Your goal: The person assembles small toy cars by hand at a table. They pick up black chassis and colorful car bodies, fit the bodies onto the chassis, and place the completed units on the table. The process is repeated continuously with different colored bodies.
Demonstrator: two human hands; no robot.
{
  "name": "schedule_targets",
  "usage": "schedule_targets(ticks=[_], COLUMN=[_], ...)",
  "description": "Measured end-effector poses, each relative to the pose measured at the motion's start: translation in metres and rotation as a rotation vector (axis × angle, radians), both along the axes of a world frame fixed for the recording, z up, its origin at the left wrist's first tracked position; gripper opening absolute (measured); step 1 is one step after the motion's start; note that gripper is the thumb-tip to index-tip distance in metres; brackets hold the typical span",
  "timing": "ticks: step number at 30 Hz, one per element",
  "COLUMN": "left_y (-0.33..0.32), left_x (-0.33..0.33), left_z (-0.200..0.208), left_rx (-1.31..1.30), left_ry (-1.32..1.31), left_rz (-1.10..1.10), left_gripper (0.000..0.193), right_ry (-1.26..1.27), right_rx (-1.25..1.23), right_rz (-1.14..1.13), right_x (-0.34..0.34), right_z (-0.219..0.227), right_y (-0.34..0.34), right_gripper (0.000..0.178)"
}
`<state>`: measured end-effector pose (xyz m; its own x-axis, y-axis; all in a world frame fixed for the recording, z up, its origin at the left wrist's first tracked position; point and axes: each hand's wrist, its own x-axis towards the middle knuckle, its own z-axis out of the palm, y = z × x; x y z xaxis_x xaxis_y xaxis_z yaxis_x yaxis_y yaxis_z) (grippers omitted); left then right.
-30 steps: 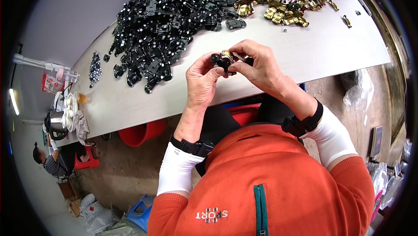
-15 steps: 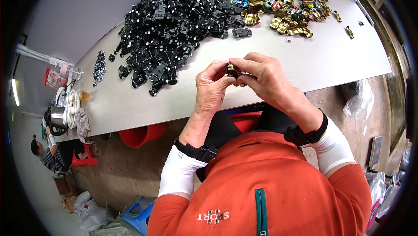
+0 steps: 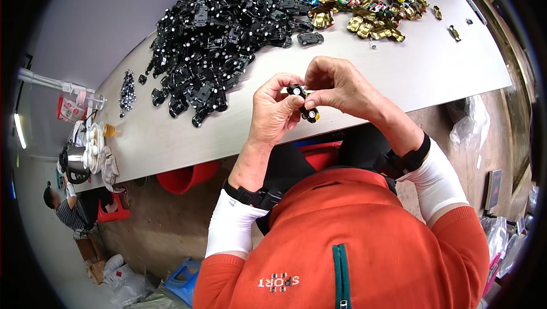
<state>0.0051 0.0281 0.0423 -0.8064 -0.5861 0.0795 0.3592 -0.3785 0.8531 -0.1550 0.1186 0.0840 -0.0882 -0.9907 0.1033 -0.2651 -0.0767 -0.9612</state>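
"What sits left of the black pile [image 3: 211, 41]?"

"A small silvery heap [image 3: 127, 93] on the counter [image 3: 171, 143]. Then, right of the pile and nearer the wearer, the left hand [image 3: 270, 109], its thumb and fingers pinched on a toy car [image 3: 310, 114]."

"How would that handle?"

"Light and stiff, I'd judge. Its smooth surfaces could slip, and the wheels look like the delicate part."

"So grip it where?"

"Along the sides of the body, between the wheels."

"And the right hand [image 3: 346, 89]?"

"Farther right of the pile, close against the left. Its thumb meets the car; what its fingertips close on, I can't tell."

"Beyond that?"

"Gold and coloured car bodies [image 3: 359, 27], just right of the pile, shiny and probably slick."
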Motion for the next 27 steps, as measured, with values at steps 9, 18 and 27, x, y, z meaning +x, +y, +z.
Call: schedule_targets(ticks=[9,18,27], left_y=[-0.009,-0.016,-0.014], left_x=[0.003,0.001,0.001], left_z=[-0.026,-0.039,-0.04], left_rx=[0.211,0.297,0.223], left_ry=[-0.03,-0.073,-0.095], left_rz=[0.126,0.096,0.06], left_gripper=[0.018,0.016,0.016], right_ry=[-0.349,-0.461,-0.34], right_rx=[0.167,0.233,0.295], right_rz=[-0.162,-0.121,0.058], right_x=[-0.018,-0.013,-0.014], right_z=[-0.03,-0.028,-0.028], right_y=[0.005,0.012,0.009], right_gripper=[0.017,0.012,0.02])
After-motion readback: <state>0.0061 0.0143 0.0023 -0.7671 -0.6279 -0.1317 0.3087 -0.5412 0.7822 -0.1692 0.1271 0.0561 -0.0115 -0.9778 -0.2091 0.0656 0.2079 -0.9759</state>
